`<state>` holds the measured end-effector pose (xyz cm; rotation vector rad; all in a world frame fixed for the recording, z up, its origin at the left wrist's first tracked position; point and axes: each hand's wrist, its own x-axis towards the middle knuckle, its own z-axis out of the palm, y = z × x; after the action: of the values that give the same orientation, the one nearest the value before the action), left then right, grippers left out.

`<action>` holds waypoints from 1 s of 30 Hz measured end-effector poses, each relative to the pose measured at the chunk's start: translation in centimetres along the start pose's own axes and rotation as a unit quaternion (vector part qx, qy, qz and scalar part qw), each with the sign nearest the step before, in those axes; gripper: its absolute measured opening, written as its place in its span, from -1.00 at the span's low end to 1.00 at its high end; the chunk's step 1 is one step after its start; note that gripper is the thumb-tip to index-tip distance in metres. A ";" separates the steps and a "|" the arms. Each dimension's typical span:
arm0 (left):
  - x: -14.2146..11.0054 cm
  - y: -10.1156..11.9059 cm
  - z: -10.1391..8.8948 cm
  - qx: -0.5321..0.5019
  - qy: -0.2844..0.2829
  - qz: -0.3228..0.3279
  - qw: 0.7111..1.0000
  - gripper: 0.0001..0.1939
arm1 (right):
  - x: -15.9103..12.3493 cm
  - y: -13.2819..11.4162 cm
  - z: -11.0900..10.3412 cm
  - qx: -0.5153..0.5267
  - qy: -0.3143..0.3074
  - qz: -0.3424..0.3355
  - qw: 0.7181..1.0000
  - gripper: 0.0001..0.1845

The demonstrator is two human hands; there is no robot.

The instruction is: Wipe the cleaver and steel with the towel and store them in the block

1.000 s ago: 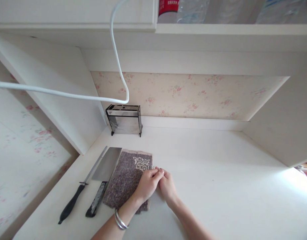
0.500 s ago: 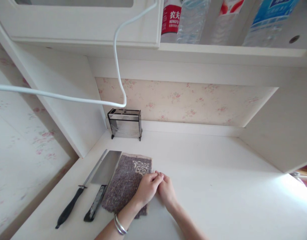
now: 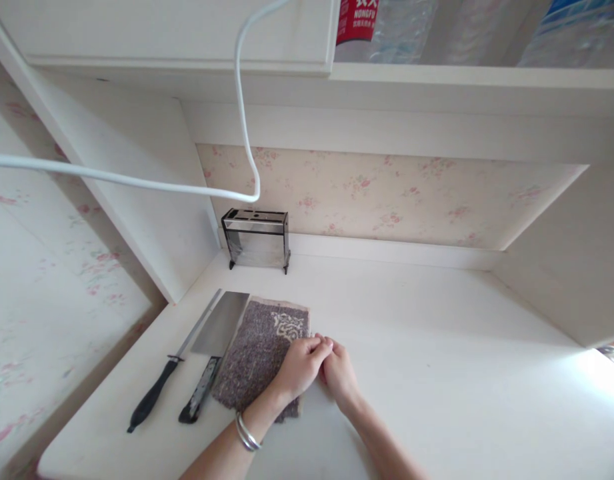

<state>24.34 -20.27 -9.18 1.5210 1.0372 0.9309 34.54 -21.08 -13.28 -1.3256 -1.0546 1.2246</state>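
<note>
My left hand (image 3: 301, 365), with silver bangles (image 3: 247, 432) at its wrist, is closed and pressed against my right hand (image 3: 339, 373), which is closed too. The fingers of both meet at the right edge of a folded grey-brown towel (image 3: 254, 353) with a pale pattern; no object shows in them. The left wrist and hand lie over the towel's lower right part. Left of the towel lies a cleaver (image 3: 221, 323) with a dark handle. Further left is a sharpening steel (image 3: 157, 393) with a black handle.
A knife block (image 3: 257, 240) with clear sides stands at the back left of the white counter (image 3: 437, 400). A white cable (image 3: 187, 189) hangs across the upper left. Plastic bottles (image 3: 357, 20) stand on the shelf above. White side panels bound the counter on both sides.
The camera view has tilted down and shifted slightly, so the scene sits a little higher and further right. Both hands stay together beside the towel; no object has visibly moved.
</note>
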 end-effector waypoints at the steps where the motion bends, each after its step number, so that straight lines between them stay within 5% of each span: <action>1: 0.0 0.0 0.0 0.001 0.001 0.000 1.000 -0.57 | 0.0 0.0 0.0 0.000 0.002 -0.001 1.000 -0.71; 15: 0.1 0.2 -0.1 0.003 -0.014 -0.006 1.000 -0.56 | -0.1 -0.1 0.2 0.030 -0.001 0.004 1.000 -0.72; 22: -1.6 3.8 -3.7 -0.118 -0.189 -0.059 0.973 -0.69 | 0.3 -2.4 0.1 0.228 -0.044 0.149 0.961 -0.55; 25: -1.0 5.5 -6.8 -0.141 -0.128 -0.033 0.981 -0.79 | 2.5 -4.5 0.7 0.270 -0.053 0.134 0.952 -0.60; 30: 4.2 5.7 -14.5 -0.155 0.112 -0.038 0.981 -0.84 | 8.0 -7.7 2.2 0.199 -0.039 0.046 0.978 -0.64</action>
<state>13.06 -12.29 -0.90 1.1288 1.0446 1.1703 33.47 -12.10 -6.56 -1.0307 -0.7556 1.4786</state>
